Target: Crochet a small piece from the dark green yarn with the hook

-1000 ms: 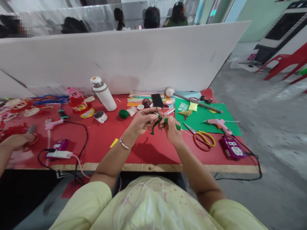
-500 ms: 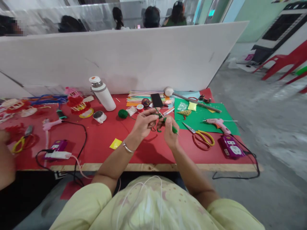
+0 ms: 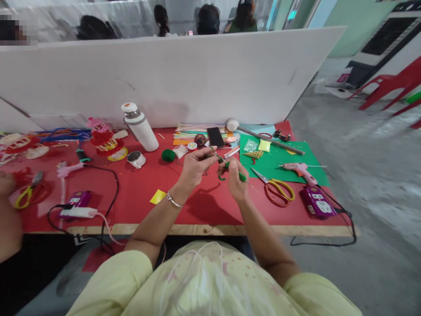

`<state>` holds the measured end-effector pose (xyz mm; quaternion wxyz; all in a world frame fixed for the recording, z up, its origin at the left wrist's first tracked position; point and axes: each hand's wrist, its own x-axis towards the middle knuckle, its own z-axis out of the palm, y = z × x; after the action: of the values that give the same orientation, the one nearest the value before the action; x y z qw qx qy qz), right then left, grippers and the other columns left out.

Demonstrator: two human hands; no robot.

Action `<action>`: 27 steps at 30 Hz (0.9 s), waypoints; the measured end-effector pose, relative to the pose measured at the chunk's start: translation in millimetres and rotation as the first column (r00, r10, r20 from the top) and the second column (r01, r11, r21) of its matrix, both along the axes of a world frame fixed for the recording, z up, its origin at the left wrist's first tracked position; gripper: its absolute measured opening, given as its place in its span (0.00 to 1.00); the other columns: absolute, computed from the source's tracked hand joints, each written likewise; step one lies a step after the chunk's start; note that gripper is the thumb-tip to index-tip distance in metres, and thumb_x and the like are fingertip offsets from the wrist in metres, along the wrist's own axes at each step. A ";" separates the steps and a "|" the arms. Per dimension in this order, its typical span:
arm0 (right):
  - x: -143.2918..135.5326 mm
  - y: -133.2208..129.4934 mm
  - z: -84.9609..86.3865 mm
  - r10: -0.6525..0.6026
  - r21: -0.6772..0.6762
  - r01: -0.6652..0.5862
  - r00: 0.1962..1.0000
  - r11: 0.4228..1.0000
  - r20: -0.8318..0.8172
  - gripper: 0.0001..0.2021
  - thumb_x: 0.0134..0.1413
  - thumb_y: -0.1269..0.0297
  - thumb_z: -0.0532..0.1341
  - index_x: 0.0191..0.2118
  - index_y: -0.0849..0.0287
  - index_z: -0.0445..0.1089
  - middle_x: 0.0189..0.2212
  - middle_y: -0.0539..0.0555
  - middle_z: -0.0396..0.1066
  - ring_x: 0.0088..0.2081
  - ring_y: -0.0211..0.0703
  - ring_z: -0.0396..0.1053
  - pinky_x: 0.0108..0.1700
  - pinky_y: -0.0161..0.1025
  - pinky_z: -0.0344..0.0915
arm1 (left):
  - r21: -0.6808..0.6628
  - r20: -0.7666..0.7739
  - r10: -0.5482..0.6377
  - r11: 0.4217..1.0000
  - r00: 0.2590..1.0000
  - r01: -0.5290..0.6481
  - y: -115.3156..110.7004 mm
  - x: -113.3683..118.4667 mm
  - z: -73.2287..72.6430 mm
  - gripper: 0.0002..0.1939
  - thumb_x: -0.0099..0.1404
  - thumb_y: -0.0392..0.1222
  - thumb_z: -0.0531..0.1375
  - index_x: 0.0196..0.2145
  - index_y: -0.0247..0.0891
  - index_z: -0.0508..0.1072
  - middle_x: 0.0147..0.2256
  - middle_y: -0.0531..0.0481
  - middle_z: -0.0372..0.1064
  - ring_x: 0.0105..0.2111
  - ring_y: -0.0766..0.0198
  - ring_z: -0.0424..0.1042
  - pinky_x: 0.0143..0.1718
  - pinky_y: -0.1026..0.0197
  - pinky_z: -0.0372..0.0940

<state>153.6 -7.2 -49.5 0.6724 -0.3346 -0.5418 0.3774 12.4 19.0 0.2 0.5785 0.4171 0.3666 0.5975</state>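
My right hand (image 3: 237, 182) is closed around a crochet hook with a green handle (image 3: 242, 177); a thin metal point sticks out behind the handle. My left hand (image 3: 194, 166) pinches green yarn (image 3: 215, 153) at the hook's front end, and a silver bangle circles that wrist. A short green crocheted strip (image 3: 222, 178) curls below the fingers. The exact stitches are too small to make out. Left of my hands lies a ball of dark green yarn (image 3: 168, 155), with a strand running toward my left hand.
Scissors (image 3: 278, 191), a pink glue gun (image 3: 301, 171) and a purple box (image 3: 317, 202) are on the right. A white flask (image 3: 141, 127), a cup (image 3: 136, 159) and a phone (image 3: 215, 137) stand or lie farther back. Another person's arm (image 3: 8, 215) is at far left.
My right hand and the hook have shifted slightly right, and the hook's rear point reaches farther out. My left hand has moved slightly left, its fingers a little more extended. The view has shifted slightly.
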 end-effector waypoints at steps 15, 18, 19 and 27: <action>4.4 13.9 -24.8 -0.312 0.356 0.191 0.894 0.915 0.323 0.25 0.70 0.36 0.52 0.40 0.51 0.74 0.34 0.56 0.75 0.41 0.51 0.75 0.45 0.48 0.74 | -0.142 0.152 -0.206 0.963 0.967 0.227 1.8 -3.9 -2.8 0.21 0.45 0.37 0.79 0.39 0.33 0.86 0.23 0.57 0.66 0.18 0.80 0.53 0.19 0.70 0.43; 19.8 14.9 -21.8 -0.211 0.410 0.028 0.888 0.912 0.408 0.25 0.69 0.35 0.54 0.43 0.51 0.76 0.37 0.58 0.77 0.42 0.50 0.76 0.44 0.47 0.75 | -0.184 0.137 -0.326 0.920 0.935 0.347 4.7 -20.6 0.7 0.22 0.44 0.35 0.80 0.39 0.33 0.86 0.23 0.56 0.67 0.18 0.80 0.54 0.19 0.70 0.43; 24.2 15.1 -20.6 -0.182 0.418 -0.020 0.881 0.908 0.436 0.25 0.68 0.36 0.55 0.45 0.51 0.77 0.39 0.58 0.78 0.42 0.49 0.77 0.44 0.46 0.76 | -0.188 0.133 -0.350 0.910 0.927 0.370 5.0 -24.2 1.8 0.22 0.44 0.35 0.80 0.39 0.33 0.87 0.23 0.55 0.68 0.18 0.80 0.54 0.19 0.70 0.43; 47.0 16.0 -7.3 -0.148 0.411 -0.172 0.755 0.895 0.639 0.20 0.69 0.44 0.60 0.53 0.53 0.75 0.49 0.63 0.81 0.50 0.52 0.80 0.51 0.48 0.78 | -0.161 0.040 -0.324 0.931 0.945 0.327 2.7 -28.8 12.2 0.22 0.41 0.33 0.79 0.37 0.34 0.87 0.23 0.53 0.71 0.17 0.79 0.56 0.19 0.69 0.43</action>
<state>200.6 8.7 -56.7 0.4953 -0.2785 -0.8159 0.1066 -16.4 21.8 12.4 0.7044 0.4187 0.3369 0.4637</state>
